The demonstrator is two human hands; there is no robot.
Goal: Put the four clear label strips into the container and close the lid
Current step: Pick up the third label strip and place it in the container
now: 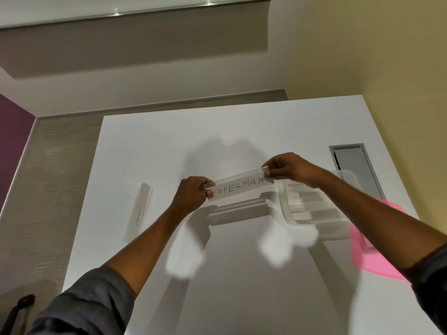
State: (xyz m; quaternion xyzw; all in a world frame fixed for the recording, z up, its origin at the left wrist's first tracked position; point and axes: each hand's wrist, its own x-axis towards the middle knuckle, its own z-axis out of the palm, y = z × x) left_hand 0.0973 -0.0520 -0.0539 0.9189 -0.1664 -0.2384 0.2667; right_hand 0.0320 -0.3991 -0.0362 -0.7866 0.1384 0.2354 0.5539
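A clear label strip reading SUPERMAN (238,186) is held in the air above the white table (217,131). My left hand (193,193) pinches its left end and my right hand (287,166) pinches its right end. A clear plastic container (312,206) stands open just right of the strip, under my right wrist, with label strips lying inside. Another clear label strip (138,211) with handwriting lies flat on the table at the left. The pink lid (377,247) lies on the table to the right of the container, partly hidden by my right forearm.
A metal cable hatch (355,165) is set into the table at the back right. The table's left edge drops to a grey carpet floor (48,189). A dark object (19,308) shows at the bottom left corner.
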